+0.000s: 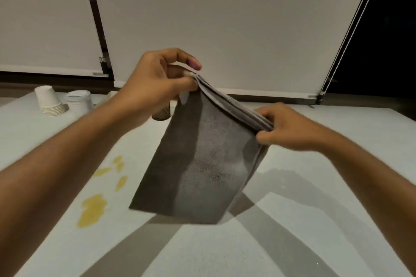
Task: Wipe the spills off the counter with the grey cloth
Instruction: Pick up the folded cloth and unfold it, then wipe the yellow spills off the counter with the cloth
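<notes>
Left hand (157,78) pinched on upper corner of grey cloth (202,164); right hand (290,128) clamped on its other top corner; cloth folded, hanging above pale desk (315,220); brownish object behind left wrist mostly hidden; yellow spills (92,210) lie left of cloth.

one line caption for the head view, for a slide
Both hands, left hand and right hand, hold the folded grey cloth above the counter, yellow spills unwiped.
</notes>
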Motion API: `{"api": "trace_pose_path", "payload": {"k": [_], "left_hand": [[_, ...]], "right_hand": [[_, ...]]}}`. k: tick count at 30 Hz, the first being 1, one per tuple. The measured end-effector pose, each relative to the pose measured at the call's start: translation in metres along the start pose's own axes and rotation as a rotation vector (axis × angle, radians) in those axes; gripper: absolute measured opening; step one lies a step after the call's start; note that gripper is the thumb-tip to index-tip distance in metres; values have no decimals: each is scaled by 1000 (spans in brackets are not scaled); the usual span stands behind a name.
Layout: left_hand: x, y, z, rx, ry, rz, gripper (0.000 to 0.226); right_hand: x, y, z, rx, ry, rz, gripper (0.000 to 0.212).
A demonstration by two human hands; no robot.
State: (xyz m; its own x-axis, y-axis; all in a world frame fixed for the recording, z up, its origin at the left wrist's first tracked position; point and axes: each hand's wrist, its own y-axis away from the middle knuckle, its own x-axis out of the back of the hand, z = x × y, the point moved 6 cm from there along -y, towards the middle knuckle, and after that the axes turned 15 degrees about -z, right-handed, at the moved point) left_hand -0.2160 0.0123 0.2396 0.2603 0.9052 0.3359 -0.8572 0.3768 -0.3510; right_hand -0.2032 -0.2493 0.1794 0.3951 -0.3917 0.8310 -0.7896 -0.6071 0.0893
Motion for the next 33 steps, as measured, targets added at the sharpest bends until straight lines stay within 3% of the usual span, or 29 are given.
{"api": "trace_pose_path", "payload": {"k": [2,7,11,18,22,27,33], "left_hand": [[17,-8,-12,115,56,9,26],[34,-31,-90,428,132,-36,22],[25,-23,-155,535,137,-59,26],[-1,60,-194,326,-107,-336,30],[-34,116,-204,232,-393,-491,25],[-50,146,-196,128,-766,-503,41],[-64,137,-184,-65,-1034,-463,33]], "right_hand": [[15,-1,3,32,-73,1,18],[11,-50,33,-61,-50,127,7],[-21,-80,55,-114,84,140,18],[-97,-37,68,72,228,90,28],[-153,-3,70,97,328,-9,39],[-173,6,63,36,458,-38,45],[-201,-22,12,126,543,-85,51]]}}
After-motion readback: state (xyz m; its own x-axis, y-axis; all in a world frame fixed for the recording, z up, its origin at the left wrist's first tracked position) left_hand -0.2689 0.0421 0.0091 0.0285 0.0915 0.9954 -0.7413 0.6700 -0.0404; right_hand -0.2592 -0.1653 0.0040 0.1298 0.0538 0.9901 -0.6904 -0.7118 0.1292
